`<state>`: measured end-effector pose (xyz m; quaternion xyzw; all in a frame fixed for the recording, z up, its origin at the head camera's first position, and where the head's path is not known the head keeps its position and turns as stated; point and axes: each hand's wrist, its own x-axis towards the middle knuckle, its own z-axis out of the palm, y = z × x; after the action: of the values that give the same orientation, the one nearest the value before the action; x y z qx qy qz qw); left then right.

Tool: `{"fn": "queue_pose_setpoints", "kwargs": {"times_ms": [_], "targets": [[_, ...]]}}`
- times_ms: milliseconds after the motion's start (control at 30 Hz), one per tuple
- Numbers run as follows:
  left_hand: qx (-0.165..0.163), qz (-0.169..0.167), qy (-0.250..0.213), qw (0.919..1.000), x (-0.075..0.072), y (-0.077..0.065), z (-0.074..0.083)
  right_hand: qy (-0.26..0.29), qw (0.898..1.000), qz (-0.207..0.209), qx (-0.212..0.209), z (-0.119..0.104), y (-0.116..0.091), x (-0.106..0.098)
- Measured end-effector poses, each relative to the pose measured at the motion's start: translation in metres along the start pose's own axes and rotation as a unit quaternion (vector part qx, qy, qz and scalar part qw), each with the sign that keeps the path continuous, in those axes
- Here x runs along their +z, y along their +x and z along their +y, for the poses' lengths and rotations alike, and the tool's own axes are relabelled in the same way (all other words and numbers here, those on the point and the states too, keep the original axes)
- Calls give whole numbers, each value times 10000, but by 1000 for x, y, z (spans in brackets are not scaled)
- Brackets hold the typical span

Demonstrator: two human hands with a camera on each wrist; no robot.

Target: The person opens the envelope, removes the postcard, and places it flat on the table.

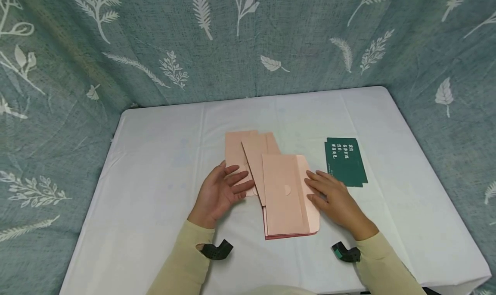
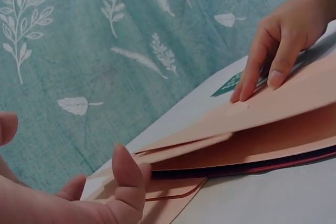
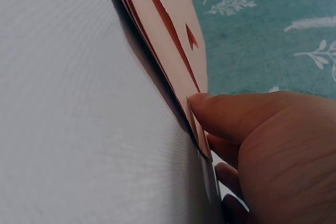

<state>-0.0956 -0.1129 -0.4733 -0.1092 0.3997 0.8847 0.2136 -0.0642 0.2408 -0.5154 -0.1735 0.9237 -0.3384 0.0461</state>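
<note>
Several peach paper envelopes lie overlapping in the middle of the table. The nearest envelope (image 1: 280, 213) lies on top of a small stack, its flap folded out to the right and a half-round notch near its middle. Dark red edges show under it. My right hand (image 1: 335, 200) rests its fingertips and thumb on that flap, fingers fairly straight. My left hand (image 1: 218, 194) is palm up with loosely bent fingers, beside the left edges of the fanned envelopes (image 1: 253, 150), holding nothing. In the left wrist view a gap shows between the envelope layers (image 2: 262, 140).
Green cards (image 1: 345, 170) with white writing lie in a small overlapping pile to the right of the envelopes. A white cloth covers the table (image 1: 155, 157). Green leaf-patterned curtains (image 1: 232, 62) hang behind and at both sides.
</note>
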Motion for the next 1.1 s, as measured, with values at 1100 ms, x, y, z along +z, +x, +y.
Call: {"fn": "queue_pose_setpoints", "kwargs": {"times_ms": [1100], "targets": [[-4,819,2327,9691,27,40,-33,42,10000,26,17,-1,-1,0]]}}
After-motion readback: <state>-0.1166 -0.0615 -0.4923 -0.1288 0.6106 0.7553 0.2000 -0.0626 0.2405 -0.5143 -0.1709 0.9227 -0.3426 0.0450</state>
